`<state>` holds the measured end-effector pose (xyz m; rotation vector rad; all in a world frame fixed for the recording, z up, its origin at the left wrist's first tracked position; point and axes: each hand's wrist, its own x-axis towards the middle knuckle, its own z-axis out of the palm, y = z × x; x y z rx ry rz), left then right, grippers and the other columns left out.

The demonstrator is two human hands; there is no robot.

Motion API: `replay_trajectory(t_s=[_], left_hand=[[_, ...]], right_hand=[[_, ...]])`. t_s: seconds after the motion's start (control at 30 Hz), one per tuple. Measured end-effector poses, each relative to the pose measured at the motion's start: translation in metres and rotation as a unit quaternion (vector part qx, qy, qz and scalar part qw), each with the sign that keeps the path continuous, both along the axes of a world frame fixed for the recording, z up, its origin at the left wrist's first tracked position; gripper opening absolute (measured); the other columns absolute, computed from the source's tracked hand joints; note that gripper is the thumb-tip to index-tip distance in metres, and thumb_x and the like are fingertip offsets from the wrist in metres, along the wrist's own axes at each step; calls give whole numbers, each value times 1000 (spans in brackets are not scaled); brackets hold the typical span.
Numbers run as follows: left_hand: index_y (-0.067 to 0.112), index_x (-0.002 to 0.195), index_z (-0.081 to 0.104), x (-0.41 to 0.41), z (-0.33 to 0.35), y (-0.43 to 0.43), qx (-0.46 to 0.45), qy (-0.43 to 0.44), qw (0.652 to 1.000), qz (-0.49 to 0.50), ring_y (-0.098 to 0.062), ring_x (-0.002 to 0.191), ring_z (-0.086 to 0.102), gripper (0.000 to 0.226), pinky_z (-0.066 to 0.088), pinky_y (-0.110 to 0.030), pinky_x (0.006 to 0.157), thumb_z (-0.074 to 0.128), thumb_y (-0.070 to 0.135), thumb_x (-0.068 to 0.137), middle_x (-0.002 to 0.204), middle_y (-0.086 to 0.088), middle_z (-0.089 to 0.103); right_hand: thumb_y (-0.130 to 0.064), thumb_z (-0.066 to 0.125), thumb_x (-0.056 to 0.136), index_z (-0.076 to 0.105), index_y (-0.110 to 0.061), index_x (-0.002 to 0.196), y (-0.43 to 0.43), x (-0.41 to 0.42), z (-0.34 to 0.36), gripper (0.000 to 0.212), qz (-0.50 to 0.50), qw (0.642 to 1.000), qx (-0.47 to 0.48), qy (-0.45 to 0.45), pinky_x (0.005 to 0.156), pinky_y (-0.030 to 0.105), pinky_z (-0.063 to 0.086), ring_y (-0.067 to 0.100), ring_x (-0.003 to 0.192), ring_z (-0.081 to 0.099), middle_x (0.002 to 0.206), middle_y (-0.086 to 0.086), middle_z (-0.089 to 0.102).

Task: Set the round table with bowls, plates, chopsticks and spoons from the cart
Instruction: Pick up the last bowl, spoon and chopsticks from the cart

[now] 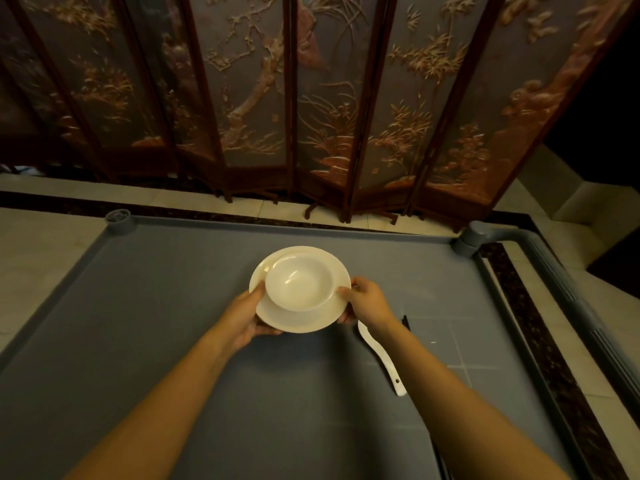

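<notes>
both hands take plate and bowl at the serving cart

a person's left hand [247, 313] and right hand [367, 303] grip opposite sides of a white plate [301, 322] over the middle of the grey cart [138, 306], somewhat nearer its far edge. each thumb lies on the rim and the fingers curl beneath, so the plate sits clamped between the two palms. it looks raised off the cart's top, though no gap can be made out. a white bowl [299, 284] stands upright on the plate, off centre toward the far left, between the two thumbs. the two-sided hold probably keeps the loose bowl level for the carry to the round table, which is out of view. a white ceramic spoon [381, 362] lies flat toward the cart's right edge, just beside the right forearm. the dark chopsticks [406, 322] show only a short end past that wrist. a carved folding screen [311, 98] stands beyond the far edge.
</notes>
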<state>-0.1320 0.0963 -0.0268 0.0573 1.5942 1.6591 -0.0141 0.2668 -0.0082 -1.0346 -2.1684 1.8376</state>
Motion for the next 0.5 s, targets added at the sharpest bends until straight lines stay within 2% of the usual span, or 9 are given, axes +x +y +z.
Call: replay_trajectory(t_s=[0.13, 0.2, 0.23, 0.3, 0.37, 0.5], left_hand=[[18, 110, 56, 12, 3, 5, 27, -10, 1000, 0, -24, 80, 61, 27, 52, -27, 42, 44, 38, 95, 96, -9, 61], [18, 114, 56, 17, 2, 4, 32, -9, 999, 1, -26, 81, 62, 30, 53, -29, 43, 44, 39, 95, 98, -10, 62], [17, 116, 54, 19, 1, 4, 32, -7, 999, 1, -27, 82, 62, 32, 53, -30, 43, 44, 39, 96, 99, -11, 62], [17, 118, 52, 22, 0, 3, 34, -7, 999, 4, -26, 81, 61, 31, 53, -30, 42, 42, 38, 97, 98, -10, 61], [17, 118, 50, 25, -2, 1, 37, -14, 999, 11, -25, 79, 60, 30, 53, -29, 40, 40, 37, 98, 95, -8, 60], [17, 122, 49, 26, -7, -1, 41, -20, 999, 13, -25, 81, 60, 33, 53, -28, 41, 41, 37, 98, 97, -7, 60]], right_hand=[[-22, 46, 98, 55, -6, 100, 2, 21, 9, 19, 5, 1000, 19, -5, 46, 20, 52, 12, 47, 58, 67, 8, 62], [-30, 40, 99, 55, -7, 98, 6, 31, 6, 28, -8, 996, 77, -38, 52, 26, 54, 17, 55, 60, 74, 9, 63], [-32, 39, 99, 55, -7, 98, 10, 36, 3, 30, -16, 990, 123, -70, 60, 33, 57, 21, 63, 61, 80, 11, 65], [-35, 44, 97, 53, -7, 106, 18, 48, -4, 31, 2, 957, 226, -183, 81, 39, 52, 28, 89, 63, 102, 16, 65], [-35, 53, 92, 48, -6, 121, 17, 60, -10, 41, 60, 917, 265, -293, 86, 36, 47, 30, 109, 58, 121, 14, 58], [-27, 64, 85, 43, -5, 127, -3, 71, -32, 52, 108, 889, 280, -347, 91, 40, 48, 33, 115, 56, 128, 16, 55]])
